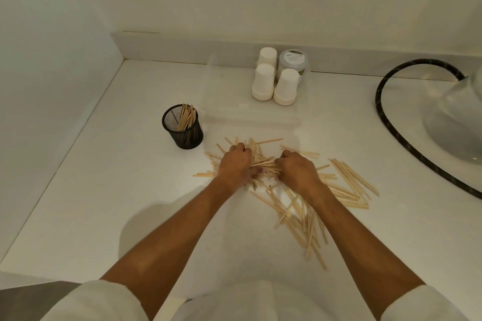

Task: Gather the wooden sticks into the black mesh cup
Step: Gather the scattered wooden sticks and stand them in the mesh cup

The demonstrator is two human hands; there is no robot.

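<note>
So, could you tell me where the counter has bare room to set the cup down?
Bare: white counter left of the black mesh cup, toward the wall. Crowded: scattered wooden sticks around both hands; white paper cups at the back.

Surface: a white countertop [109, 190] that meets a low white ledge at the back and a wall at 9 o'clock.
At 10 o'clock from the middle: a black mesh cup [184, 129], upright, with some sticks standing inside.
At the middle and toward 4 o'clock: loose wooden sticks [307, 214], scattered flat and crossing each other.
At 12 o'clock: three white paper cups [263, 82], upside down, close beside a clear jar [294, 60].
At 3 o'clock: a black hose [391, 122], curved along the countertop.
</note>
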